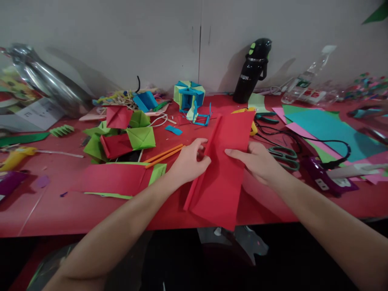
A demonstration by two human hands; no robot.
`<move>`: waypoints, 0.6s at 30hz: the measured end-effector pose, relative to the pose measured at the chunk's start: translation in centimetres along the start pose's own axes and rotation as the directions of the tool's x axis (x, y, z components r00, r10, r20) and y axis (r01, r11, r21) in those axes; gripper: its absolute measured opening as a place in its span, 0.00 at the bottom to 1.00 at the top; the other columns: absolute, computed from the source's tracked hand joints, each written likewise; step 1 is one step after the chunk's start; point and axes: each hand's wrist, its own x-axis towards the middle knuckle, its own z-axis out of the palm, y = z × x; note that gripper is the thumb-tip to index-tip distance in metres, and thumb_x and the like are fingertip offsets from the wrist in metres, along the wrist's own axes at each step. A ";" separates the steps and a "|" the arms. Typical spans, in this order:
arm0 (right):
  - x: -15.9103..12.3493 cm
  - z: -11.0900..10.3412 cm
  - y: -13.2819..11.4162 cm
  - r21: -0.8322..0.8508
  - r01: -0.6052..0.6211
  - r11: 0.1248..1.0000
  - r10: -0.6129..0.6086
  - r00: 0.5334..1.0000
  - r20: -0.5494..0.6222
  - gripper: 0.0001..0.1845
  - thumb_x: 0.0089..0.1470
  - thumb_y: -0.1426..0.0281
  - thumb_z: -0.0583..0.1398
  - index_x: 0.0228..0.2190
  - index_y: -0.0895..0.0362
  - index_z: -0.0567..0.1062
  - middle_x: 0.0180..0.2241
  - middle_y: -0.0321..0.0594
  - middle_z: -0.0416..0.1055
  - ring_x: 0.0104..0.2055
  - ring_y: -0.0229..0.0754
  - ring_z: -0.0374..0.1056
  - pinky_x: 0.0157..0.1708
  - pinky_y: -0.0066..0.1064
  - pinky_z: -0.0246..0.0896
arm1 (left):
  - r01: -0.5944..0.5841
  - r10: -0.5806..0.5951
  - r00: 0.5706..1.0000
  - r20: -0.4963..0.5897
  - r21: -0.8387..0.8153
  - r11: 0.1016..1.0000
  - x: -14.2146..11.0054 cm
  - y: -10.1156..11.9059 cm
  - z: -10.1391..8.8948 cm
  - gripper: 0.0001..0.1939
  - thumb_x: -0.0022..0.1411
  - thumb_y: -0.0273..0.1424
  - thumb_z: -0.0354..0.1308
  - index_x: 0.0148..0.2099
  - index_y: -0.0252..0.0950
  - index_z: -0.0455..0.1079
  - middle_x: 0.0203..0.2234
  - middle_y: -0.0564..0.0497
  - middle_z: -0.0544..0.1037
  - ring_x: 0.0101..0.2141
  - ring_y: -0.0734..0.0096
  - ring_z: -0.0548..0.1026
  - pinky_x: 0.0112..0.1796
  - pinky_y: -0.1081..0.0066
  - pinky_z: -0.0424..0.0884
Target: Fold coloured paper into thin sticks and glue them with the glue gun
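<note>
A sheet of red paper [230, 169] is held up over a red-covered table [45, 210], nearer the viewer than a small blue-and-yellow paper model [189, 95] and slightly to its right. One long edge of the sheet is turned over into a narrow strip. By the right hand [260, 161] the sheet is pinched, thumb laid flat on its face and fingers tucked behind. The left hand [190, 161] is half open at the turned edge, its thumb and fingers curled with a gap between; whether the edge is gripped cannot be told. To the left of the model, red and green folded paper pieces [141, 138] are heaped. Orange sticks [165, 155] are placed nearer than the model and to its left. To its right, a black flask [250, 74] is stood; nearer and farther right, scissors [285, 157] are laid.
</note>
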 end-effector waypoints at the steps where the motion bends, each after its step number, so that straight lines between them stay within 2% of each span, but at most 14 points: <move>1: 0.0 0.0 -0.1 -0.009 -0.010 1.000 0.010 1.000 -0.007 0.16 0.50 0.64 0.69 0.40 0.57 0.81 0.44 0.47 0.81 0.45 0.54 0.77 0.48 0.48 0.72 | 0.011 -0.011 1.000 0.006 -0.024 1.000 0.1 -0.1 -0.1 0.23 0.59 0.28 0.58 0.57 0.35 0.66 0.41 0.46 0.78 0.38 0.66 0.78 0.44 0.63 0.74; 7: -0.1 -0.2 -0.4 -0.011 -0.047 0.999 0.047 0.999 0.025 0.18 0.50 0.62 0.70 0.41 0.58 0.82 0.43 0.48 0.81 0.45 0.54 0.78 0.47 0.47 0.73 | 0.159 -0.154 0.987 0.042 -0.170 0.973 1.2 -0.4 -0.5 0.19 0.61 0.38 0.62 0.51 0.32 0.70 0.40 0.44 0.80 0.42 0.62 0.79 0.44 0.64 0.72; 13: 0.2 -1.3 -0.1 -0.047 -0.035 0.998 0.036 0.999 0.027 0.20 0.50 0.60 0.70 0.43 0.57 0.82 0.45 0.47 0.81 0.47 0.55 0.77 0.48 0.48 0.72 | 0.238 -0.205 0.971 0.125 -0.402 0.884 1.4 -0.6 -0.6 0.12 0.60 0.36 0.63 0.41 0.33 0.71 0.33 0.49 0.79 0.35 0.68 0.77 0.38 0.68 0.71; 16: 0.3 -1.7 0.1 -0.060 -0.046 0.997 0.048 0.999 0.026 0.20 0.49 0.60 0.70 0.42 0.57 0.82 0.44 0.48 0.81 0.47 0.56 0.77 0.49 0.50 0.72 | 0.278 -0.252 0.961 0.117 -0.444 0.852 1.3 -0.7 -0.4 0.14 0.59 0.36 0.64 0.44 0.33 0.71 0.36 0.48 0.80 0.36 0.68 0.77 0.39 0.67 0.71; 18: 0.3 -1.8 0.2 -0.069 -0.049 0.996 0.053 0.997 0.047 0.19 0.49 0.61 0.70 0.42 0.57 0.82 0.45 0.48 0.81 0.48 0.56 0.77 0.50 0.50 0.71 | 0.286 -0.267 0.958 0.105 -0.417 0.863 1.3 -0.8 -0.5 0.16 0.60 0.35 0.64 0.48 0.33 0.71 0.39 0.46 0.80 0.40 0.66 0.78 0.43 0.65 0.71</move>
